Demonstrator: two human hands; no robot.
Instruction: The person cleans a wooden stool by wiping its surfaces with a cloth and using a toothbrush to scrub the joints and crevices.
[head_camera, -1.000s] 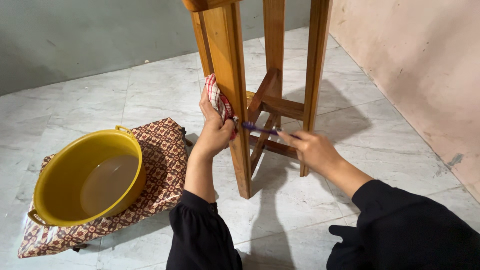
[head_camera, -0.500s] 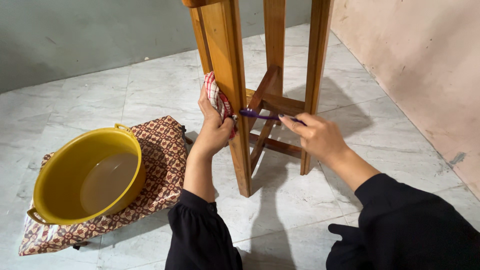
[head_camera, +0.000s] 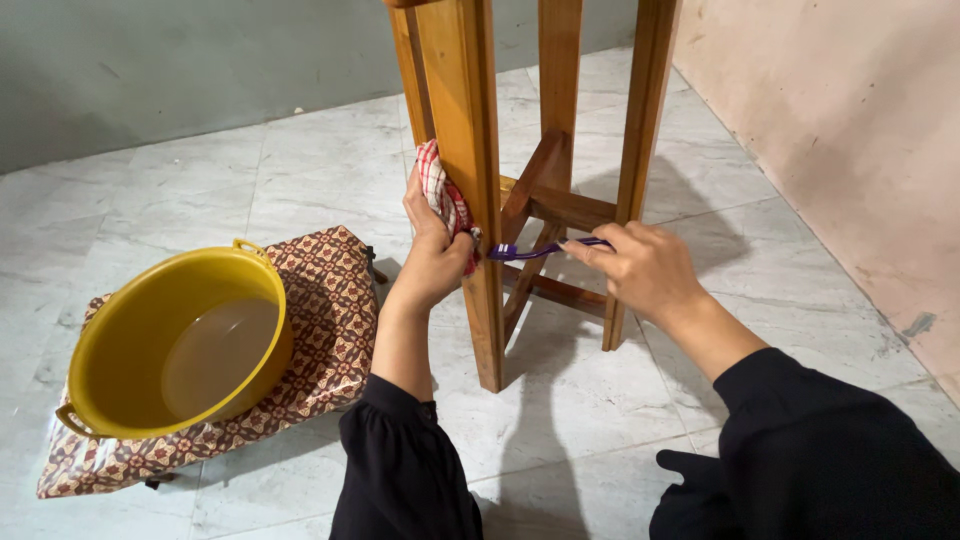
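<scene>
Against the near leg of the tall brown wooden stool, the left hand presses a red-and-white checked cloth, its fingers curled around the bunched fabric so that the cloth lies between the palm and the left face of the leg. Just right of that leg, the right hand pinches the handle of a purple toothbrush between thumb and fingers; the brush runs roughly level, its head at the left end touching or nearly touching the right edge of the same leg, close to the left hand's thumb. Whether the bristles actually meet the wood cannot be told. Both forearms come from black sleeves at the near edge of the view.

Behind the brush, the stool's lower crossbars join the legs, and two more legs stand farther back and to the right. To the left on the pale marble-patterned tiled floor sits a round yellow plastic basin with small side handles, holding cloudy water. It rests on a brown patterned cushion, which lies near the person's left elbow. A grey wall runs along the far side, and a pinkish wall rises on the right.
</scene>
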